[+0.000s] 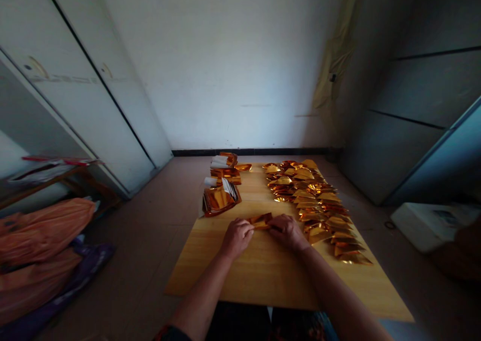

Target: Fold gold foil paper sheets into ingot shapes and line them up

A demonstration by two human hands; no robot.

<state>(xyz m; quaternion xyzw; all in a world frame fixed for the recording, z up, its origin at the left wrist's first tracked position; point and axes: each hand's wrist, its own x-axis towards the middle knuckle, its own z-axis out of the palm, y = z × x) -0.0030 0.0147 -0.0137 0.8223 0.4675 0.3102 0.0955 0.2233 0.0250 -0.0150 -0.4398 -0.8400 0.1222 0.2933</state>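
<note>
A partly folded sheet of gold foil paper lies low over the middle of the wooden board. My left hand pinches its left end, and my right hand pinches the right end. The fingertips of both hands hide the sheet's edges. Beyond my left hand stand stacks of gold foil paper, some showing pale undersides. To the right of my right hand, rows of folded gold foil pieces sit close together, overlapping one another.
The wooden board reaches from my lap towards a white wall. Orange bags lie at the left by a cabinet. A white box stands on the floor at the right, near a grey cabinet.
</note>
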